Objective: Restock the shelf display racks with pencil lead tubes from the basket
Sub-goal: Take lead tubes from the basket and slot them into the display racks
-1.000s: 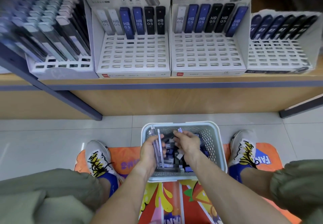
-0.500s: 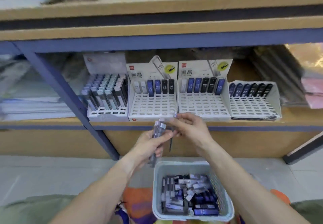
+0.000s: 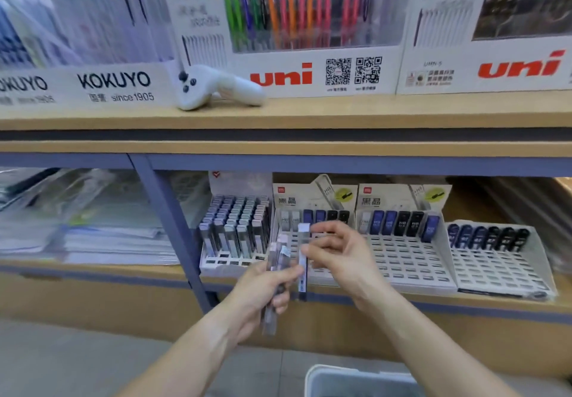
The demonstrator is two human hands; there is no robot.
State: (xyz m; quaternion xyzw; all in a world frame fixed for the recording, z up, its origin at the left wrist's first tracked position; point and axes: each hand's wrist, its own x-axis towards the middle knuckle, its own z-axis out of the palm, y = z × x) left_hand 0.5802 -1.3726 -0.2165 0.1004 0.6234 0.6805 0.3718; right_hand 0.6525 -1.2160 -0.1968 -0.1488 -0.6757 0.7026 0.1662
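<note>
Both hands clamp pencil lead tubes before the racks.
The left hand (image 3: pixel 263 291) grips a bundle of tubes (image 3: pixel 277 260); the right hand (image 3: pixel 337 254) pinches a single tube (image 3: pixel 302 260) upright before the half-empty rack (image 3: pixel 312 242), the basket (image 3: pixel 356 379) below.

there is 1 view, from a camera on the person's head. it looks forward and a bit down at the shelf (image 3: pixel 278 118), from close by. the display racks (image 3: pixel 402 260) sit in the middle, and the basket (image 3: pixel 356 375) rim peeks in at the bottom edge.
</note>
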